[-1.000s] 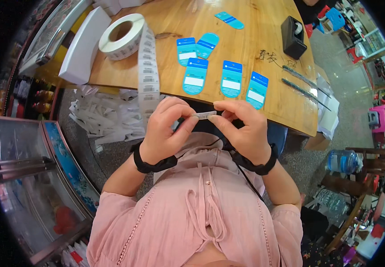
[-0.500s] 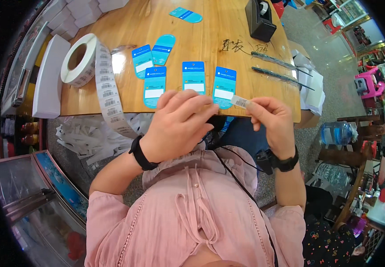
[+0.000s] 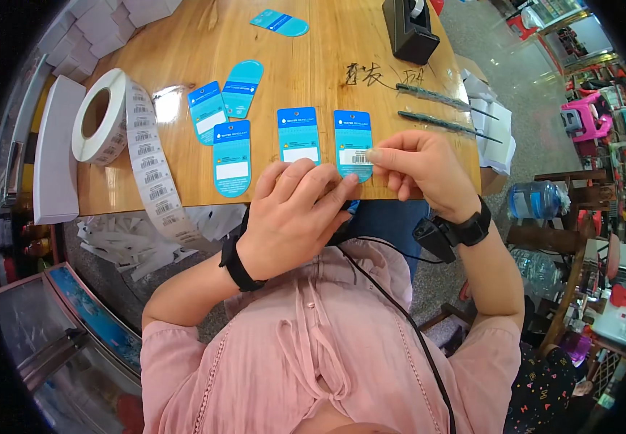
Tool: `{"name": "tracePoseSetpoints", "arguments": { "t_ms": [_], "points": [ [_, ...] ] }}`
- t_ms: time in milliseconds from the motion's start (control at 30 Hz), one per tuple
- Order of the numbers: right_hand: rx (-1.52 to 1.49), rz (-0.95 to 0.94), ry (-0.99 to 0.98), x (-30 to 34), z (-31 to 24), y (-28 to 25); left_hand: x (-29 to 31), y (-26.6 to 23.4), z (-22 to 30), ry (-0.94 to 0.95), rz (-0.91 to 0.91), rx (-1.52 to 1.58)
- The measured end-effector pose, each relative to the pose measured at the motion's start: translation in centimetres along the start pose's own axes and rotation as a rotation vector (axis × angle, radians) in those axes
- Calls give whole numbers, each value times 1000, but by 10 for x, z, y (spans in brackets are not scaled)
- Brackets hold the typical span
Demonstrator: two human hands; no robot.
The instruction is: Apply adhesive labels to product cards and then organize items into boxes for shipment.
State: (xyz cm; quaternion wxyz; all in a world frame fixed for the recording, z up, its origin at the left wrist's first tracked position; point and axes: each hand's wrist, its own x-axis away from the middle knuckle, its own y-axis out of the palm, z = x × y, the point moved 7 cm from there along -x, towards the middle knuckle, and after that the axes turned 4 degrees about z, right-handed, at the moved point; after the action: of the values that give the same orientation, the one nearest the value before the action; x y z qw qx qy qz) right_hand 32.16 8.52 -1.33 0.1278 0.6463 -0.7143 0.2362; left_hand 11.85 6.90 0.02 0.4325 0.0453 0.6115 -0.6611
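Observation:
Three blue-and-teal hang tags lie in a row along the table's near edge: a left tag [image 3: 232,148], a middle tag [image 3: 297,130] and a right tag [image 3: 353,129]. My right hand [image 3: 429,170] pinches a small white barcode sticker [image 3: 357,156] between thumb and forefinger, over the white box of the right tag. Whether the sticker is stuck down cannot be told. My left hand [image 3: 295,210] lies over the lower part of the middle tag, fingers stretched out, a fingertip on the right tag's bottom edge. It grips nothing.
A roll of barcode stickers [image 3: 100,119] stands at left, its strip hanging off the edge beside a white box [image 3: 58,152]. More tags [image 3: 243,83] lie farther back. A black tape dispenser [image 3: 410,32] and two thin dark wrapped sticks [image 3: 439,123] are at right.
My right hand has brought the sticker left from beside the right tag onto its white box. My left hand remains over the middle tag. The whole view has shifted a little.

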Motion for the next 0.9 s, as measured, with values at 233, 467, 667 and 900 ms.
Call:
{"name": "tracePoseSetpoints", "arguments": {
  "t_ms": [233,467,667,900],
  "points": [
    [24,-2,75,-4,-1,3,0,0,-3,-8,3,34],
    [29,-7,91,-8,2,2,0,0,-4,-4,-1,55],
    [24,-9,96,-8,1,3,0,1,-4,-6,3,49],
    [33,0,101,-8,1,3,0,1,-4,1,4,44]
  ]
}}
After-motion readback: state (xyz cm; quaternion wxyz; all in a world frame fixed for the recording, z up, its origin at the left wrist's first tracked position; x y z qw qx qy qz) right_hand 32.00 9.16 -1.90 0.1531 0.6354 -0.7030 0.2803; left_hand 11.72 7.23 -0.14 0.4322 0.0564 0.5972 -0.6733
